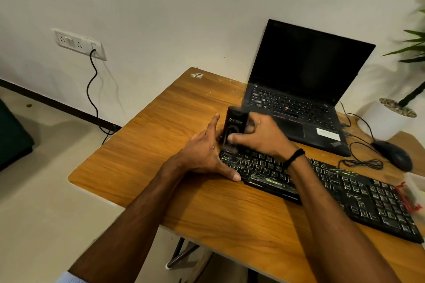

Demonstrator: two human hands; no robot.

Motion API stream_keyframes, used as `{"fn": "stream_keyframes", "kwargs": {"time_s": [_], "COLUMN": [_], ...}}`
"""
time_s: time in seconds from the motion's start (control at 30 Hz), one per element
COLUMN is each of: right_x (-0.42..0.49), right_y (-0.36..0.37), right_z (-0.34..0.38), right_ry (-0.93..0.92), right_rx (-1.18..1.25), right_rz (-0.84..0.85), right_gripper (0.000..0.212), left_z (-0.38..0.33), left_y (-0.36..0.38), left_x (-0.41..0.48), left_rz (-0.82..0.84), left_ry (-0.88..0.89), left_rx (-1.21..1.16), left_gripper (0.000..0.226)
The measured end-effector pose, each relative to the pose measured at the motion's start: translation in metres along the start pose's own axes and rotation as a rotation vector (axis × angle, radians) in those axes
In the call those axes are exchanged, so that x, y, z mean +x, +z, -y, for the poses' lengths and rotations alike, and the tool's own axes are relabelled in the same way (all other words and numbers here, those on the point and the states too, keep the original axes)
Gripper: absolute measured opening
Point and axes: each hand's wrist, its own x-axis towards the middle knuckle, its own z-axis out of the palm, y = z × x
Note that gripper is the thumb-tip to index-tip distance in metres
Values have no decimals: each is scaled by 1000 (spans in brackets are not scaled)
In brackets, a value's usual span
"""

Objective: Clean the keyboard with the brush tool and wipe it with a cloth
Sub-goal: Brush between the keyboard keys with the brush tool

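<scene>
Right hand [257,135] curls round a black case [234,122] (brush tool kit, I'd guess; the print is too blurred to read). Thumb is on the front face, fingers wrapped behind, and it holds the case upright over the left end of the keyboard [345,190]. Left hand [202,156] lies along the case's left side, fingers straight and together, thumb splayed down at the keyboard's near-left corner. I judge the case light, rigid and glossy, so a bit slippery; I'd hold it by the long sides, not the faces. The keyboard looks stiff, low and light enough to skid when brushed, so I'd pin one end. No cloth I can make out. Room: bare table [161,145] to the left, but its edge is near. Laptop [299,99] sits just behind the case, mouse [393,154] and its looped cable [363,163] off right. Clear tub [411,190] is touching or just beside the keyboard's right end; cannot tell which.
</scene>
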Motion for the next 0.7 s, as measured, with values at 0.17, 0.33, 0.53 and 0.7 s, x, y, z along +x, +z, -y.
{"fn": "stream_keyframes", "kwargs": {"time_s": [0.17,0.33,0.53,0.7], "right_x": [-2,2,9,10], "right_y": [6,10,5,6], "right_z": [2,5,5,2], "right_ry": [-33,-51,-22,-46], "right_rx": [-183,-108,-76,-162], "right_rz": [-190,-33,12,-151], "right_gripper": [45,47,41,48], "left_z": [-3,-4,-3,-5], "left_y": [0,-1,0,1], "left_x": [-2,-3,-2,-4], "left_rz": [9,-33,-33,3], "left_ry": [-3,10,-8,-32], "left_rx": [8,-3,-13,-22], "left_gripper": [164,163,157,166]}}
